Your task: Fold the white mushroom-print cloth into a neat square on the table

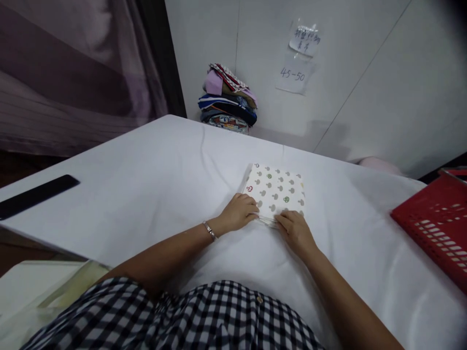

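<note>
A folded white cloth [276,189] printed with grey, red and green mushroom shapes lies on the white-covered table [175,170]. Its layers show along the near edge. My left hand [241,212], with a silver bracelet at the wrist, holds the near left corner, fingers curled over it. At the near right part of the same edge, my right hand [295,231] pinches the layers with thumb and fingers. The undersides of both hands are hidden from view.
A red plastic basket [438,218] stands at the right edge. On the left lies a long black strip [40,194]. Beyond the far edge rises a stack of folded fabrics [229,99] against the wall, where paper labels [294,75] hang. A curtain [73,78] covers the left.
</note>
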Tool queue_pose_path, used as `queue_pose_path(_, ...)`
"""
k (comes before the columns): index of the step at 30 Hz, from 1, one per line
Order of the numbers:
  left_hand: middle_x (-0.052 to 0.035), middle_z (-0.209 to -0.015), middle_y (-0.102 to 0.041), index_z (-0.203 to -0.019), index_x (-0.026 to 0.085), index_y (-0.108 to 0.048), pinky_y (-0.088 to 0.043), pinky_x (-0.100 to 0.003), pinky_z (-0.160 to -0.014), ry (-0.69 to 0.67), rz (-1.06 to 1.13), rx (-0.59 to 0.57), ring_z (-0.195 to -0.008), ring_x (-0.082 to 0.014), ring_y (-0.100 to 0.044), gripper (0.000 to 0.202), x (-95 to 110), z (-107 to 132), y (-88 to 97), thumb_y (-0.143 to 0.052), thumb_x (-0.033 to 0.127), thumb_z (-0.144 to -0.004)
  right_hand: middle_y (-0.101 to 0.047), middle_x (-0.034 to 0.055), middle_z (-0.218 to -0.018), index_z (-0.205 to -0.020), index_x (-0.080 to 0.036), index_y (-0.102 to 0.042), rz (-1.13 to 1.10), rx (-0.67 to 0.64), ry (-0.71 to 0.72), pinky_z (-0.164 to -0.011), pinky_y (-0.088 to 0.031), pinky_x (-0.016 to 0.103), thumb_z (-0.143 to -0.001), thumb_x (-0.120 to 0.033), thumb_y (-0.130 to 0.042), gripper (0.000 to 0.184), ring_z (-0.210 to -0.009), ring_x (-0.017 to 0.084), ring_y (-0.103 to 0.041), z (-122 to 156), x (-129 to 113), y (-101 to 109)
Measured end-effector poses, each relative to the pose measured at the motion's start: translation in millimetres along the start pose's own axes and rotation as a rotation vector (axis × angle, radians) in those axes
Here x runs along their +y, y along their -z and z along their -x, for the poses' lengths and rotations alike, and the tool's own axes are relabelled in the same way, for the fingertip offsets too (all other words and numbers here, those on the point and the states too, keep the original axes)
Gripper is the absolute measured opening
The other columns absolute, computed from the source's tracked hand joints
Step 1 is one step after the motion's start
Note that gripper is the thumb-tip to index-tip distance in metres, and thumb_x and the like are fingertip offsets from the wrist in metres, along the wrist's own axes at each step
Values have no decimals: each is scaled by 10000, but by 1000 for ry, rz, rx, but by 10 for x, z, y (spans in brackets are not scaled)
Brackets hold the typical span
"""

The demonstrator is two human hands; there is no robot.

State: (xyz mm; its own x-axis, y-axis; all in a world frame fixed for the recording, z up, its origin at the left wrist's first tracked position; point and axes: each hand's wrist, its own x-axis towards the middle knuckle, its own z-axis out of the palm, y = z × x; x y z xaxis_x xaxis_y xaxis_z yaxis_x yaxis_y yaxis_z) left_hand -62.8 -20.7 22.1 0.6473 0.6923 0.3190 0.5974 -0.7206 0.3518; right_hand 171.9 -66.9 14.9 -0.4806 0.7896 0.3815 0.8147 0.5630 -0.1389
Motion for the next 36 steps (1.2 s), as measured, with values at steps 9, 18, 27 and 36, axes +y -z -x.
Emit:
queue_pose_path(9, -37, -920, -584, -914, 200, -620, -355, -311, -770, -90, -59, -51, -857, -178, -476, 211, -44, 0, -69, -423, 272, -926, -617, 69, -858, -944, -193, -663, 22, -36, -11, -665, -413, 323, -914, -192, -386, 279, -767, 202, -501, 1, -39, -20)
queue_pose_path(18, -28, -887, -585, -855, 191, -600, -375, -311, -790, -12, 48, -91, -854, -174, -507, 86, -13, -52, -3, -517, 176, -839, -609, 71, -902, -1013, -210, -642, -127, -51, -74, -708, -451, 326, -914, -279, -431, 244, -827, 200, -528, -23, -31, -58)
queue_pose_path(27, -8, -796, -574, -756, 184, -550, -370, -295, -744, 18, 37, -159, -786, -163, -518, 62, 17, -172, 94, -541, 123, -763, -603, 71, -858, -920, -190, -626, -120, -33, -66, -703, -430, 323, -905, -218, -424, 204, -805, 198, -523, -61, -86, -73)
queue_pose_path(36, -54, -848, -560, -784, 178, -525, -324, -327, -702, -177, -271, -45, -809, -190, -462, 208, -27, -7, -37, -378, 65, -879, -595, 100, -924, -1023, -157, -614, 0, -2, 39, -704, -410, 331, -920, -231, -419, 232, -825, 209, -492, 3, -100, -91)
